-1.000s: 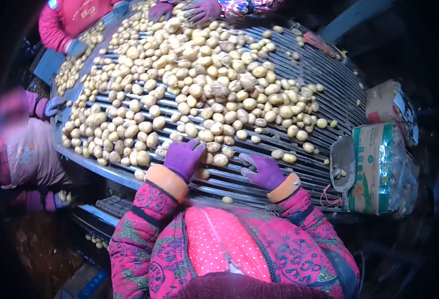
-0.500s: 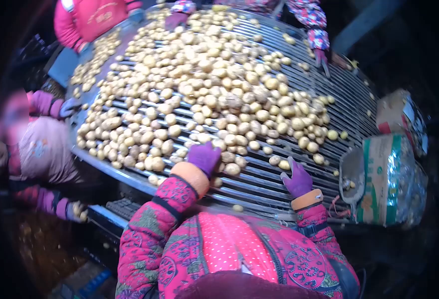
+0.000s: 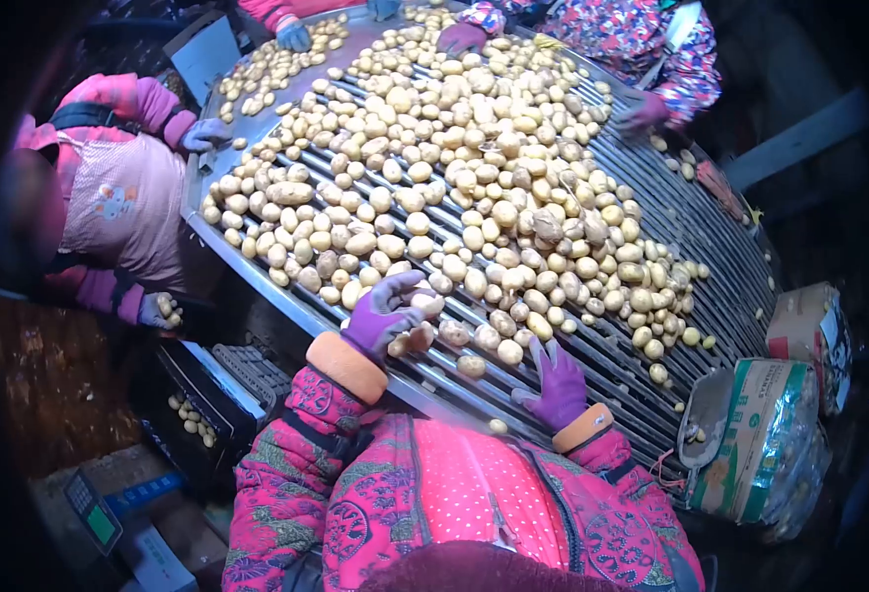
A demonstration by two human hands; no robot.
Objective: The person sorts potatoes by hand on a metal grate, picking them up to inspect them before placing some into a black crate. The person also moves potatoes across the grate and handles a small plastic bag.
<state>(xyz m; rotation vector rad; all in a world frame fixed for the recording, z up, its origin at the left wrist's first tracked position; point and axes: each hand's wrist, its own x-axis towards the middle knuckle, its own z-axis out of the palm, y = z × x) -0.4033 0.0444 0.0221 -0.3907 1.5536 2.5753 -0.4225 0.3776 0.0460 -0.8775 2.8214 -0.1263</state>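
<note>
Many potatoes (image 3: 493,187) are heaped on a slatted metal table (image 3: 642,178). My left hand (image 3: 383,318), in a purple and grey glove, is at the near edge of the heap, its fingers spread and curved beside a few potatoes; whether it touches them is unclear. Further right, my right hand (image 3: 556,386), gloved the same way, lies over the bars with thumb and fingers apart and nothing held. Its fingertips are close to some potatoes, and a single potato (image 3: 471,366) rests between the two hands.
A co-worker (image 3: 128,197) stands at the left, one hand holding potatoes (image 3: 167,310) over a black crate (image 3: 197,405). Other people's gloved hands reach in at the far side. A metal scoop (image 3: 707,414) and a filled bag (image 3: 765,434) are at the right.
The view has turned, shifting the table's contents. My left hand has opened its fingers more beside the near potatoes. My right hand has come closer to the heap. The far-right co-worker has leaned in.
</note>
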